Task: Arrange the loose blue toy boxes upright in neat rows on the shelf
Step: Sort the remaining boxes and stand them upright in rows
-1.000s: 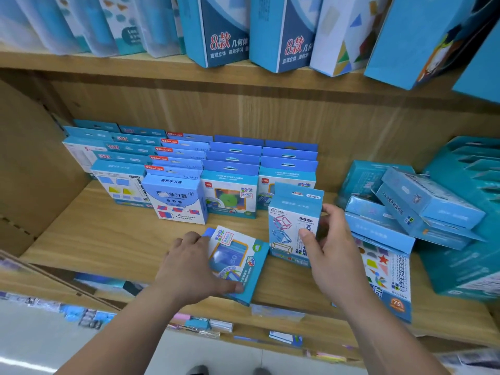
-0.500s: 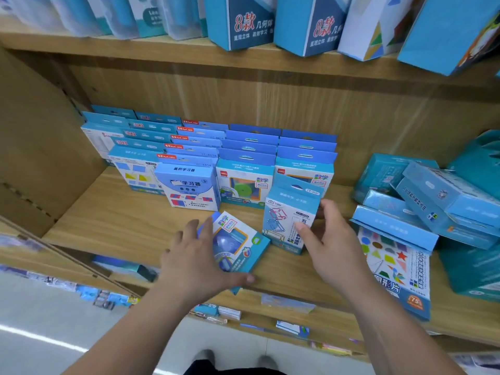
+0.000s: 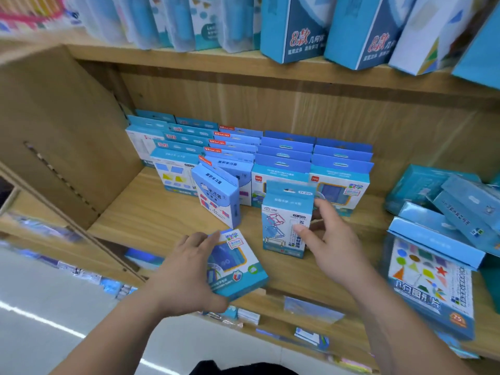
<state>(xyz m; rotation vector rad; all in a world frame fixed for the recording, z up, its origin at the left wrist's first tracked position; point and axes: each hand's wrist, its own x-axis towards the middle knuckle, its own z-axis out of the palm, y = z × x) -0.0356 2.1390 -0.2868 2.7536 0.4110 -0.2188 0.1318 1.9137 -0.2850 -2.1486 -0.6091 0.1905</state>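
On the wooden shelf a flat blue box lies near the front edge. My left hand grips it, fingers over its far left corner and thumb at its near edge. Just right of it a blue box with a line drawing stands upright. My right hand holds this one, thumb on its front and fingers behind. Neat rows of upright blue boxes fill the back. One front box stands askew, turned out of its row.
A loose pile of blue boxes lies at the right, with a large flat shapes box in front of it. The shelf's side wall closes the left. Taller boxes overhang from the shelf above.
The front box of the second row has turned askew. My left thumb has closed on the flat box's near edge. My right hand keeps hold of the upright box.
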